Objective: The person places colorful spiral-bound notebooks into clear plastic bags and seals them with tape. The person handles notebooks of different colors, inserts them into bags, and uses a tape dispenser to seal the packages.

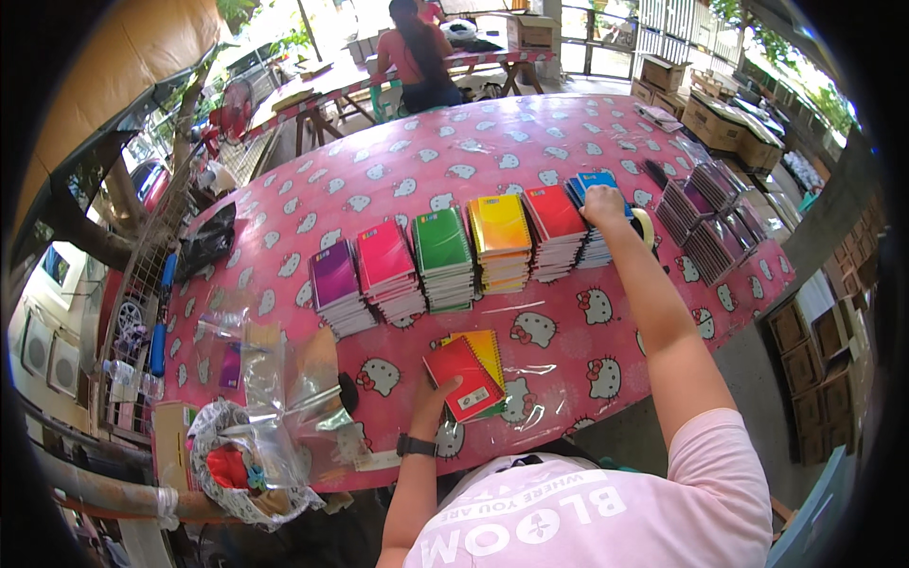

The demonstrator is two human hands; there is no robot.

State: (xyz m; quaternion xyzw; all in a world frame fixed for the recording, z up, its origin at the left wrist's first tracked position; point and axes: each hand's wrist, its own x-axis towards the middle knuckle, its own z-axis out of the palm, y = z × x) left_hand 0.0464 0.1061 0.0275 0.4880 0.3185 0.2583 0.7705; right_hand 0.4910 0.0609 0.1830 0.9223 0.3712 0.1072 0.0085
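My left hand (pixel 436 396) grips a small fan of spiral notebooks low over the near part of the table. A red notebook (pixel 459 371) lies on top, a yellow notebook (pixel 489 350) sticks out behind it, and a green edge shows underneath. At the far right of the row, my right hand (pixel 603 204) is closed on the top blue notebook (pixel 596 179) of the blue stack (pixel 594 250). Leftward from it stand the red stack (pixel 555 212), yellow stack (pixel 497 223), green stack (pixel 441 239), pink stack (pixel 384 254) and purple stack (pixel 333 275).
Plastic-wrapped notebook packs (pixel 708 222) stand at the right, near a tape roll (pixel 645 227). Clear plastic bags (pixel 270 383) cover the left front, beside a lined basket (pixel 241 473). A black bag (pixel 206 242) lies far left. Another person (pixel 415 59) sits beyond the table (pixel 530 327).
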